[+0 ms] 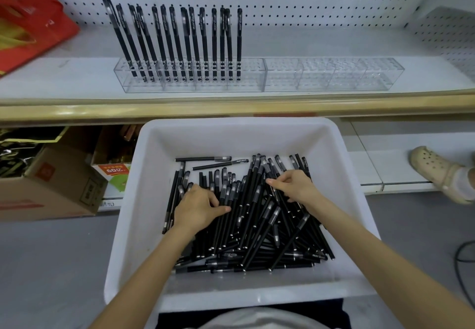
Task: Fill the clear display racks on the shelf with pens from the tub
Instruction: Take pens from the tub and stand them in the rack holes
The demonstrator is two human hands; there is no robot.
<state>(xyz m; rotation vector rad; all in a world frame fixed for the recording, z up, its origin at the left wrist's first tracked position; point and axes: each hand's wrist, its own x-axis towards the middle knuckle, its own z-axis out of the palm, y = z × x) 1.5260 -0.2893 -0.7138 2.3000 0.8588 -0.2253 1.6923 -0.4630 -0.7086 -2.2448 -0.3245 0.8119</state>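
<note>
A white tub (144,174) in front of me holds a heap of several black pens (252,225). My left hand (198,206) rests palm down on the left side of the heap, fingers curled over pens. My right hand (293,186) is on the right side, fingertips pinching at pens near the pile's top. On the white shelf above stand two clear racks side by side. The left rack (190,84) has several black pens (185,43) standing upright in it, with its right end bare. The right rack (334,74) holds no pens.
A red bag (28,22) lies at the shelf's far left. The shelf has a tan front lip (231,107) and a pegboard back. Cardboard boxes (51,182) sit on the floor at left. Another person's foot in a beige clog (437,171) rests on the low shelf at right.
</note>
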